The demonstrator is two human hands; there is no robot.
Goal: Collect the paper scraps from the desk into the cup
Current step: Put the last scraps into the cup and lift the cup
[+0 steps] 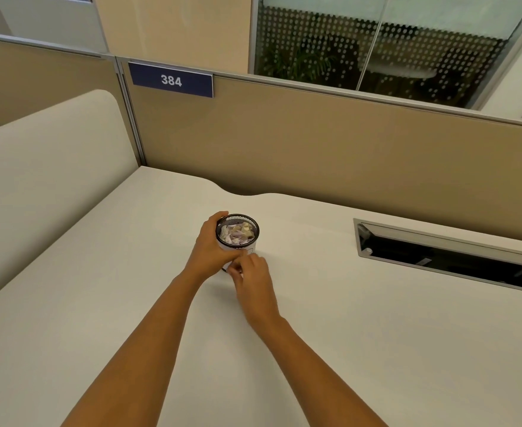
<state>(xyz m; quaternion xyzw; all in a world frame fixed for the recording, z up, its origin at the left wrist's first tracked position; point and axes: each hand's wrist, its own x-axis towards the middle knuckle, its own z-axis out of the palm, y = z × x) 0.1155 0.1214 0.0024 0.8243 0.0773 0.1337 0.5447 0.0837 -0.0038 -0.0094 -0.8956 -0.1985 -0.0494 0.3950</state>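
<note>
**Scraps in the cup, two hands close by**

The cup (237,234) stood on the table (361,334), near the middle and a bit toward the back. It was a small round cup with a black mesh rim and a white lower part. Inside it lay the scraps (236,234), a crumpled heap of white, pale purple and tan paper that filled the cup close to the top. No scraps showed on the table around it.

The left hand (212,245) was wrapped around the left side of the cup, holding it. Its fingers curled round the far rim and its thumb crossed the front of the cup, low down.

The right hand (252,280) was at the foot of the cup, on the near side. Its fingers were bent and pinched together, and they touched the left thumb. I could not tell if it held anything. Both arms were bare and reached in from the bottom.

To the right, well apart from the cup, a long slot (450,257) with a metal frame was cut into the table. Behind the table stood a tan wall (315,143) with a blue sign (172,80) that read 384. A cream panel (47,167) stood along the left side.
</note>
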